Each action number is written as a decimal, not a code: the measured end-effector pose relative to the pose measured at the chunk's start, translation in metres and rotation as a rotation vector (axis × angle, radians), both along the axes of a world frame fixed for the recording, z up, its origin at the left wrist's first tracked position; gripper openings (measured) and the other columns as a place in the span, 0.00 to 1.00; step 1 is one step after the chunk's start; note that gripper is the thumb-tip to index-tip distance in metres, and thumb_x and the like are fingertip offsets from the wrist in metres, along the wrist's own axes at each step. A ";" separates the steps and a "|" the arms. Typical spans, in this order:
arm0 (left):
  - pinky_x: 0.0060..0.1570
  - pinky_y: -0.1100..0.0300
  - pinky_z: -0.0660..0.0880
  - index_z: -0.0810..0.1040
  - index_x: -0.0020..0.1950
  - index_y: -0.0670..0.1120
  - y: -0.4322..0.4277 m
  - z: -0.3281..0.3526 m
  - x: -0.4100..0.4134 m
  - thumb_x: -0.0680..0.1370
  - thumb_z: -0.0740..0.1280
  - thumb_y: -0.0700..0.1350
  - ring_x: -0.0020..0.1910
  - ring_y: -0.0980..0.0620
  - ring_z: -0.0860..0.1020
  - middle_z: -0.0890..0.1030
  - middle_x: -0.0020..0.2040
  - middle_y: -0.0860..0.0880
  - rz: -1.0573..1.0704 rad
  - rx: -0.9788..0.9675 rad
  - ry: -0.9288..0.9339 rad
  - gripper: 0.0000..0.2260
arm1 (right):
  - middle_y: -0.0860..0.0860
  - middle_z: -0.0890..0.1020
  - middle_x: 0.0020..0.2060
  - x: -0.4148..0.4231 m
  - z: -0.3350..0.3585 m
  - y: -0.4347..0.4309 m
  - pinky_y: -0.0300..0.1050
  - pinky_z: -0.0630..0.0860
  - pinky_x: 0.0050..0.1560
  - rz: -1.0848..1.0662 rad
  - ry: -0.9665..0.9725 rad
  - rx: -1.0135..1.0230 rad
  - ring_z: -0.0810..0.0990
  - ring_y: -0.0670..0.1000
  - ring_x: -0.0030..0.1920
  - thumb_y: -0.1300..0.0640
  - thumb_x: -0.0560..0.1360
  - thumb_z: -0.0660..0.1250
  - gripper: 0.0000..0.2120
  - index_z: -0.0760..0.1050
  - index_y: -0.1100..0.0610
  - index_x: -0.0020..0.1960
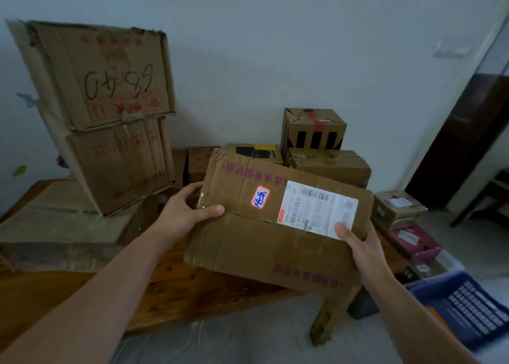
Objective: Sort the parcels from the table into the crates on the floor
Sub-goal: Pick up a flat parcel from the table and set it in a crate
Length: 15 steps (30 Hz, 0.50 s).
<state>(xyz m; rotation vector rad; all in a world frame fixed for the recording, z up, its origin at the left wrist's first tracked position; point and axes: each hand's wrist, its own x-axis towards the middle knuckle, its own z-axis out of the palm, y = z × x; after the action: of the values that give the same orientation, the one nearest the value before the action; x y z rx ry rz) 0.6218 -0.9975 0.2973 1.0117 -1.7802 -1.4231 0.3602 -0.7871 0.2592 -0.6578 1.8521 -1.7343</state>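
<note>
Parcel (275, 226) is gripped at both ends, left hand (184, 212) and right hand (360, 250) with fingers closed on its edges, raised above the surface (176, 289). Judging the step: carrying; next, lower it into the blue crate (465, 306).

I hold a flat brown parcel (264, 226), tilted, above the table's (176, 289) near edge. It bears a white shipping label, a small sticker with blue handwriting, and purple print. More parcels (329, 165) stand on the table behind. A blue crate (473, 311) sits on the floor, right.
</note>
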 end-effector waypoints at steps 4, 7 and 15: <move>0.39 0.65 0.69 0.70 0.55 0.63 0.048 0.009 -0.027 0.53 0.77 0.56 0.45 0.63 0.71 0.72 0.49 0.64 -0.046 0.009 0.045 0.32 | 0.50 0.79 0.60 -0.021 -0.006 0.059 0.61 0.75 0.59 -0.012 -0.041 -0.032 0.78 0.55 0.59 0.46 0.55 0.76 0.46 0.63 0.45 0.71; 0.40 0.64 0.70 0.69 0.59 0.62 0.096 0.007 -0.051 0.54 0.77 0.55 0.48 0.62 0.73 0.73 0.51 0.62 -0.108 0.050 0.082 0.35 | 0.45 0.83 0.53 -0.035 -0.009 0.117 0.54 0.79 0.50 -0.043 -0.065 -0.057 0.81 0.53 0.55 0.45 0.54 0.77 0.37 0.70 0.40 0.61; 0.49 0.55 0.76 0.71 0.53 0.63 0.204 -0.021 -0.123 0.54 0.80 0.51 0.52 0.54 0.76 0.76 0.54 0.57 -0.231 0.147 0.122 0.31 | 0.47 0.82 0.54 -0.078 -0.015 0.255 0.57 0.78 0.53 -0.166 -0.108 -0.027 0.81 0.51 0.53 0.46 0.56 0.76 0.37 0.70 0.42 0.63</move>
<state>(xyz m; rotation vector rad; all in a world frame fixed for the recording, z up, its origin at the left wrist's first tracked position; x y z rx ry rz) 0.4992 -0.7939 0.2764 0.7909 -1.7678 -1.7411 0.2822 -0.5325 0.2442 -0.4220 1.8563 -1.8640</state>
